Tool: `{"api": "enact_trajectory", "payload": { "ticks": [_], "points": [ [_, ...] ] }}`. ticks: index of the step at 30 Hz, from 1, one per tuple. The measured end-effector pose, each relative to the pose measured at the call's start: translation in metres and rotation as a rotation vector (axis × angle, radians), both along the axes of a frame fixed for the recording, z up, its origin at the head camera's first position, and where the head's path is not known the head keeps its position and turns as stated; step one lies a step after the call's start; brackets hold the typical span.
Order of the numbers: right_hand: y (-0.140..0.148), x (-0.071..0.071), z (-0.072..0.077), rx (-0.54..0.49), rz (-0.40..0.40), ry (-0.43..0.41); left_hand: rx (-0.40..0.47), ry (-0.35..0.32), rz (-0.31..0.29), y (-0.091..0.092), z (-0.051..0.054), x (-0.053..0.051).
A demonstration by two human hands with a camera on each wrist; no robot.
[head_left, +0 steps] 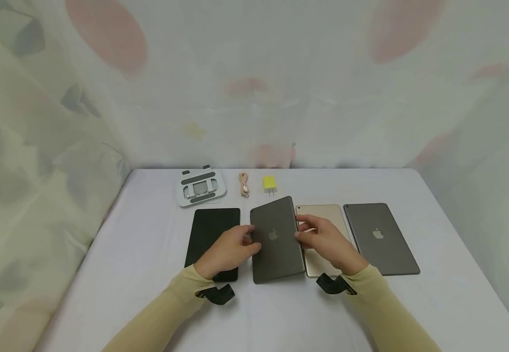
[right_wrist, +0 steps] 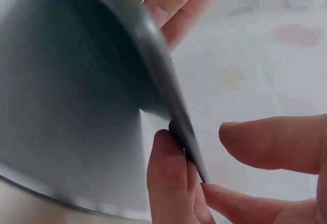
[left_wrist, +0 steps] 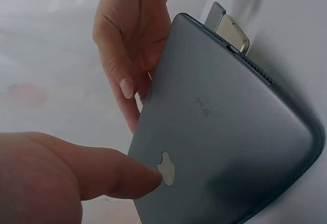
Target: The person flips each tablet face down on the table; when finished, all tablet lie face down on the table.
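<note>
A grey tablet [head_left: 276,249] with an apple logo on its back is tilted up, its right edge raised. My left hand [head_left: 228,248] grips its left side, the thumb [left_wrist: 122,175] lying on the back beside the logo. At the raised edge is my right hand [head_left: 329,242], with fingers [right_wrist: 168,173] curled round onto the screen side while the thumb stands off the back. Left of it, partly under my left wrist, lies a tablet with a black screen [head_left: 210,222]. A gold tablet [head_left: 325,210] lies partly behind my right hand, and another grey tablet [head_left: 384,244] is farther right.
Toward the back of the white-covered table [head_left: 118,293] sit a folded white stand [head_left: 201,187], a coiled cable [head_left: 243,183] and a yellow charger plug [head_left: 269,184]. Patterned cloth [head_left: 254,73] hangs behind the table, with more fabric at both sides.
</note>
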State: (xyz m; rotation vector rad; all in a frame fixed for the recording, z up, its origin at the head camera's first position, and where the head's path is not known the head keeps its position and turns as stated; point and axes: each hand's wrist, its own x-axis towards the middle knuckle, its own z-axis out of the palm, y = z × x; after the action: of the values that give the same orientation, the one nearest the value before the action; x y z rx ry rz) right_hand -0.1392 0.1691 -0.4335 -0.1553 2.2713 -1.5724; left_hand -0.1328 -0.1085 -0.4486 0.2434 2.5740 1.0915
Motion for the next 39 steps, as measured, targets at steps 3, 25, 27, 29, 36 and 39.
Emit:
{"api": "enact_trajectory", "payload": {
  "ticks": [3,25,27,29,36,39],
  "points": [
    [-0.001,0.001,-0.002,0.006,0.007,-0.011,-0.012,0.0,-0.006,-0.001,0.002,0.001],
    [-0.006,0.002,-0.009,0.057,-0.012,-0.07,-0.049,-0.021,-0.024,-0.004,0.006,-0.003],
    [-0.007,0.003,-0.009,0.067,-0.016,-0.08,-0.05,-0.022,-0.022,-0.005,0.006,-0.003],
    [-0.008,0.003,-0.01,0.077,-0.019,-0.089,-0.051,-0.023,-0.021,-0.005,0.006,-0.003],
    [-0.01,0.004,-0.009,0.07,-0.015,-0.103,-0.036,-0.024,-0.025,-0.005,0.006,-0.004],
    [-0.011,0.004,-0.01,0.075,-0.014,-0.098,-0.037,-0.024,-0.024,-0.006,0.007,-0.004]
  ]
}}
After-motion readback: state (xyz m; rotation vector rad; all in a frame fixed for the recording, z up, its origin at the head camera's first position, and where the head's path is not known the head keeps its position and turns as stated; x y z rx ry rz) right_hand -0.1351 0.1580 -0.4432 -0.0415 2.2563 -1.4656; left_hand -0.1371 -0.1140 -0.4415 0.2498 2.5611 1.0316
